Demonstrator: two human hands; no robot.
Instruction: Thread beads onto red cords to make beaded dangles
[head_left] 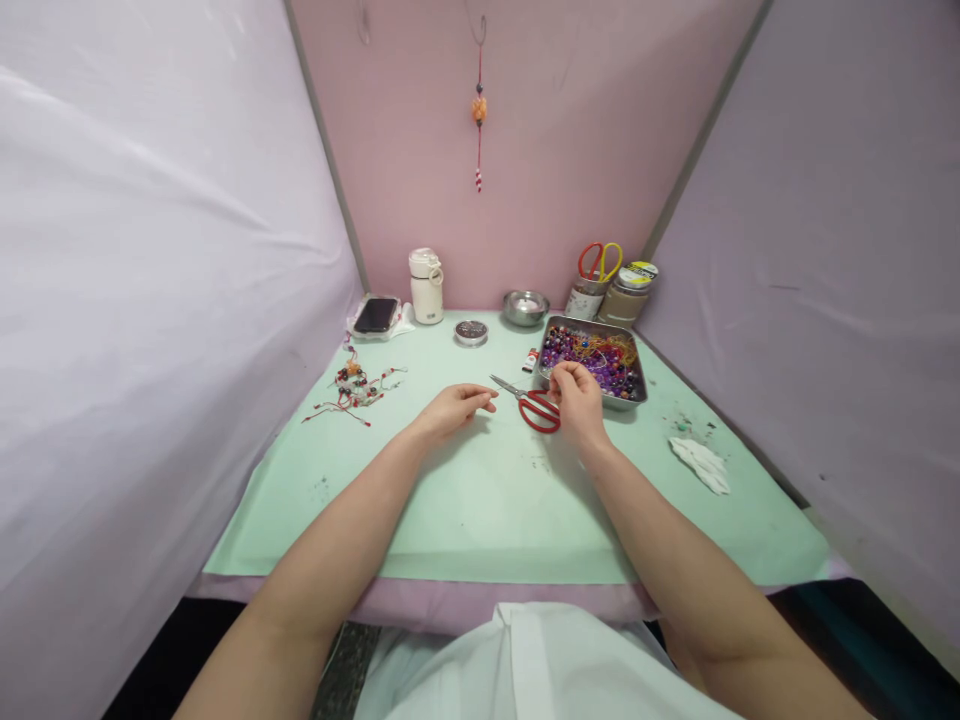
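Note:
My left hand (459, 408) is above the middle of the table, thumb and fingers pressed together at the tips. What it pinches, if anything, is too small to make out. My right hand (577, 402) is also closed in a pinch, in front of the near left corner of a metal tray (634, 404). Whatever those fingers hold cannot be made out either. Between the hands lie red-handled scissors (538, 412), blades pointing to the far left, with the right hand close to the handles. Purple and dark beads (574, 350) and orange and red cords (619, 350) fill the tray.
Beaded cord strings (358, 388) lie at left. Along the back are a phone (376, 315), a white bottle (427, 290), a small round container (471, 332), a metal bowl (526, 308), a can with scissors (586, 298) and a jar (630, 295). A white cloth (700, 464) lies right; a beaded ornament (479, 110) hangs behind.

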